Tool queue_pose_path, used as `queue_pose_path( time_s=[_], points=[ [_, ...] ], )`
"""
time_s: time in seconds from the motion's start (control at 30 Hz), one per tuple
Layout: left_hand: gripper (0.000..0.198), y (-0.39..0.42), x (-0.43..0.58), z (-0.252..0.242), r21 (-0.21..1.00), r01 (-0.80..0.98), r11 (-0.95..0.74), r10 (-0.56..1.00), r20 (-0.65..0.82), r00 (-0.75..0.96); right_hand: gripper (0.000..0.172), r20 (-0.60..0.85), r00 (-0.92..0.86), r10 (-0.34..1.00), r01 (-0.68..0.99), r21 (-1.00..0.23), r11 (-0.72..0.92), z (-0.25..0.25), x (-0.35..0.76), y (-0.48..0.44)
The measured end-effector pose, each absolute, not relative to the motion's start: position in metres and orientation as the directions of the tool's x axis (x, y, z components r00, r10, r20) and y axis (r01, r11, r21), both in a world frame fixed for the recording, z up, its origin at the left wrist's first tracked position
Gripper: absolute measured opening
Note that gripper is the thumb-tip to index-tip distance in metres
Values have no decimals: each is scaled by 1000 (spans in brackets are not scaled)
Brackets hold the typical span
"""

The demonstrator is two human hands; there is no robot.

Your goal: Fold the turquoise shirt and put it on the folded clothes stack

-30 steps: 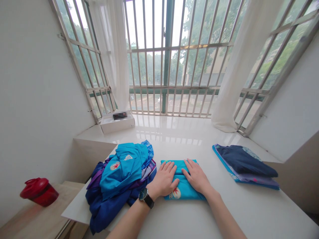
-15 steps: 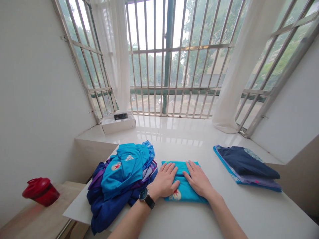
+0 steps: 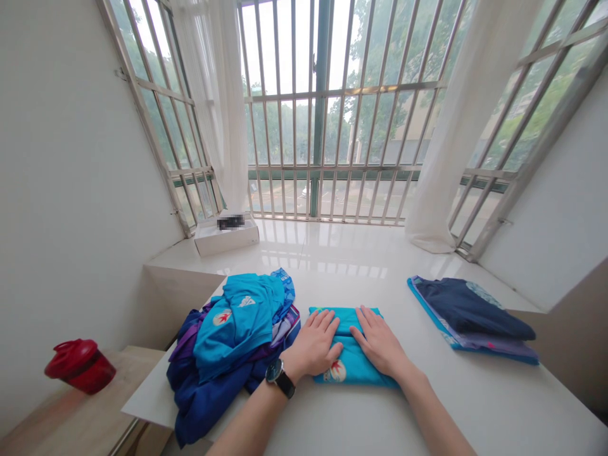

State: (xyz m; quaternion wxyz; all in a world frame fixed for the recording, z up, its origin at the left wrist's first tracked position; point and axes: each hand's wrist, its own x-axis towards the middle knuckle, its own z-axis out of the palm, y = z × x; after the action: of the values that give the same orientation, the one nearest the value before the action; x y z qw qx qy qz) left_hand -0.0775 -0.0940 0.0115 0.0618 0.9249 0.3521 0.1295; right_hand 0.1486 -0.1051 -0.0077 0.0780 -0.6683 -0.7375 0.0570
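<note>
A turquoise shirt (image 3: 354, 354), folded into a flat rectangle, lies on the white table (image 3: 323, 418) in front of me. A round badge with a red star-like print shows at its lower left corner. My left hand (image 3: 316, 342), with a watch on the wrist, rests flat on the shirt's left half, fingers stretched out. On the right half lies my right hand (image 3: 375, 342), palm down and fingers extended. Both hands press on the cloth without gripping it. Parts of the shirt are hidden under the palms.
Left of my hands is a loose heap of clothes (image 3: 237, 342) in turquoise, purple and navy. A stack of folded clothes (image 3: 475, 316) lies at the right. Farther back, a white box (image 3: 227, 240) sits by the barred window. A red lidded container (image 3: 80, 367) stands low at the left.
Nearly everything is the same. Both hands stay flat on the folded turquoise shirt; the whole view has shifted very slightly.
</note>
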Motion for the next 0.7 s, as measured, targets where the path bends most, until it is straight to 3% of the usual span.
queue_pose_path(
  time_s=[0.7],
  points=[
    [62,-114,-79,16,244,629,-738,671,172,721,77,23,-92,996,977,-190,94,-5,147,-124]
  ],
)
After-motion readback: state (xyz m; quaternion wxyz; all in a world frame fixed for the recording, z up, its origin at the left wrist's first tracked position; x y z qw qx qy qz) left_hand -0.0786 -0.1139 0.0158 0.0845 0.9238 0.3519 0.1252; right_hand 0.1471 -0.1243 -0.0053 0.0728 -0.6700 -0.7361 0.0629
